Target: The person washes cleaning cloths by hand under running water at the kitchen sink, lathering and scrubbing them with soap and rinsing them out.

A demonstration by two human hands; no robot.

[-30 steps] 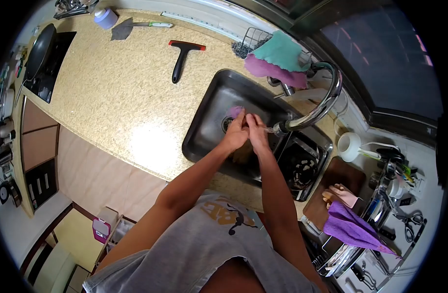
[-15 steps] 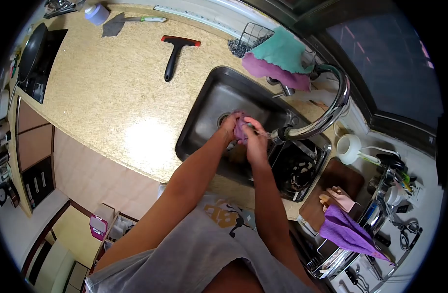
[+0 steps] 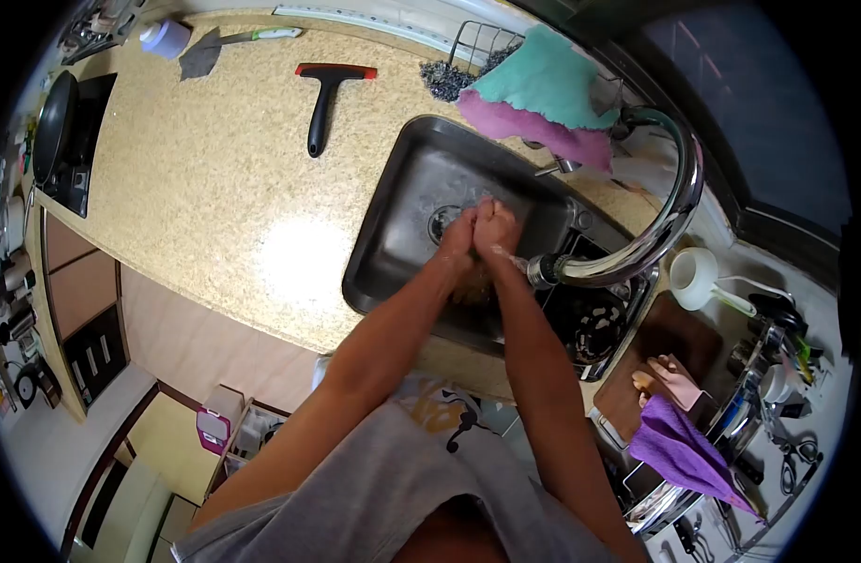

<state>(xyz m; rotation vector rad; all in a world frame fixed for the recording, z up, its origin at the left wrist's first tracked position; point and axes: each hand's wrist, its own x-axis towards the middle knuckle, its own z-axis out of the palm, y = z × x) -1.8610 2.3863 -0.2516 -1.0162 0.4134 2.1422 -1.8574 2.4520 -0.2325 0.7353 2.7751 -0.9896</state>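
Note:
Over the stainless steel sink (image 3: 402,174), my left hand (image 3: 458,236) and my right hand (image 3: 496,228) are pressed together, fingers curled. Both are closed around the small purple cloth, which showed between them a moment ago and is now almost wholly hidden by the fingers. The drain (image 3: 441,221) lies just left of the hands. Beside my right wrist is the outlet of the curved chrome faucet (image 3: 627,269), with some water at the wrist.
A black squeegee (image 3: 323,113) and a cleaver (image 3: 201,54) lie on the counter (image 3: 214,150). Green and pink cloths (image 3: 543,80) hang behind the sink. To the right are a dark pan (image 3: 580,338), a cutting board (image 3: 684,338), a white pot (image 3: 693,277) and a purple towel (image 3: 679,441).
My hands have closed more tightly together, and the purple cloth has gone from sight between them. The whole view has shifted slightly.

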